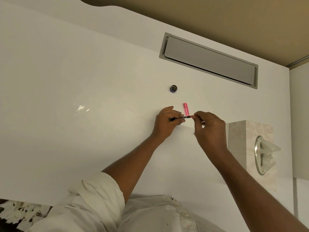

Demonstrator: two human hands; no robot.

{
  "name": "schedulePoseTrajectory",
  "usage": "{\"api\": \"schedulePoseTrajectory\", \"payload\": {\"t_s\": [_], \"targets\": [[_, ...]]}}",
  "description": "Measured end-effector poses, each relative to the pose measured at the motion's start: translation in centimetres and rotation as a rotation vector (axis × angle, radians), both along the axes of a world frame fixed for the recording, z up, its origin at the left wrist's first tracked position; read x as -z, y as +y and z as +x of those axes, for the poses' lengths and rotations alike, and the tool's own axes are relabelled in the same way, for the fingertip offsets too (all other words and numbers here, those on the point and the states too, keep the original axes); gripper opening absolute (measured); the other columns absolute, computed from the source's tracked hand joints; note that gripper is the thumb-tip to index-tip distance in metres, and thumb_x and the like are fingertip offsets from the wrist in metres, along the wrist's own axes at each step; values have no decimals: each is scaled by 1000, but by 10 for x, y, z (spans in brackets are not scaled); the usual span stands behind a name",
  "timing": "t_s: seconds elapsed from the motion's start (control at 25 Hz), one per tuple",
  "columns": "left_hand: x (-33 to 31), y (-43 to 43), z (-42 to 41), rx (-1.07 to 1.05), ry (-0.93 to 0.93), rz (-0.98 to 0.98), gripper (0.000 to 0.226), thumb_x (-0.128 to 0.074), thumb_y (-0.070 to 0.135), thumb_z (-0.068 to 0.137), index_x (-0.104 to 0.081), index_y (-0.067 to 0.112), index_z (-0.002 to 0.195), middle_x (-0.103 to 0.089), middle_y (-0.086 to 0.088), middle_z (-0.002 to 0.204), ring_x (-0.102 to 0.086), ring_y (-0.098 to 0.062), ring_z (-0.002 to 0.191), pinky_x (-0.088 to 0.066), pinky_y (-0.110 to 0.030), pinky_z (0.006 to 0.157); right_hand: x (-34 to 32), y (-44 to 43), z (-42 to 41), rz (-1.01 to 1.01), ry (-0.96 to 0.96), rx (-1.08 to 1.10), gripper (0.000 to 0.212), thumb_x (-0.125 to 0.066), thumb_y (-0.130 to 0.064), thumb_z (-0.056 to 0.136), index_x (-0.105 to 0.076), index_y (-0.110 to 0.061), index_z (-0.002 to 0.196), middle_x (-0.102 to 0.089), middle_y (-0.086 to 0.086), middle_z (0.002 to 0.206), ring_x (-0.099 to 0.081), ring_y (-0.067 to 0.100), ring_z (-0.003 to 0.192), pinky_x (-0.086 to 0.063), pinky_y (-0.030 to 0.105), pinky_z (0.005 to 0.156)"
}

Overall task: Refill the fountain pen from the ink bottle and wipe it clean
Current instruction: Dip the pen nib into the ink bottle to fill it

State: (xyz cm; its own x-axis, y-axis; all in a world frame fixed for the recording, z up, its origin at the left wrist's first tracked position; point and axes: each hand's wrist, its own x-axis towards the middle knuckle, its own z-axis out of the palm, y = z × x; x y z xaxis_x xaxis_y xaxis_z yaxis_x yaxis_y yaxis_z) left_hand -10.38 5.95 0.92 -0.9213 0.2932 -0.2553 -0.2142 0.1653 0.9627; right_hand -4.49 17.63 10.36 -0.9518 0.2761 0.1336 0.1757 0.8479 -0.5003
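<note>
While the pen (181, 117) sits level at frame centre, just over the desk (83, 72), the left hand (164, 122) grips its dark front end and the right hand (207, 126) pinches its reddish tail: prob. working the filler, i.e. refill step. Next move: nib into ink, needing a steady dip. Count: 1 pen, 1 pink sleeve (186, 109), 1 dark round item (173, 88) (bottle or cap, unclear), 1 tissue box (247, 131), 2 hands.

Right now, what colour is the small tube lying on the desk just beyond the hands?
The tube is bright pink; head view.
</note>
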Motion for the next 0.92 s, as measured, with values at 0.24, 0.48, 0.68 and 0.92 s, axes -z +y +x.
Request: {"api": "schedulePoseTrajectory", "payload": {"t_s": [0.24,0.48,0.68,0.92], "targets": [[-1,0,0,-4,1,4,19,-76,8,72,-74,3,90,-73,-11,97,-50,-20,122,-41,-28,100,0,0,-3,35,-34,15,20,-59,-14,91,-61,-8,72,-52,6,57,-48,24,57,-44,39,54],[1,0,0,-17,-12,25,17,-76,7,71,-75,4,88,-74,-10,96,-50,-19,121,-42,-31,100,2,0,-4,38,-28,30,21,-60,-19,91,-62,-9,73,-57,5,62,-51,22,60,-46,40,55],[1,0,0,-9,18,13,16,-76,9,72,-75,5,87,-74,-10,95,-50,-11,114,-42,-31,101,3,-1,0,-16,16,36,19,-67,-13,85,-68,-7,104,-72,5,87,-63,18,70,-53,33,66],[2,0,0,-6,14,4,18,-77,9,71,-75,4,88,-74,-10,96,-51,-20,120,-42,-28,100,2,1,1,9,8,2,9,-61,-7,89,-70,-6,90,-68,8,73,-59,25,64,-52,41,61]]}}
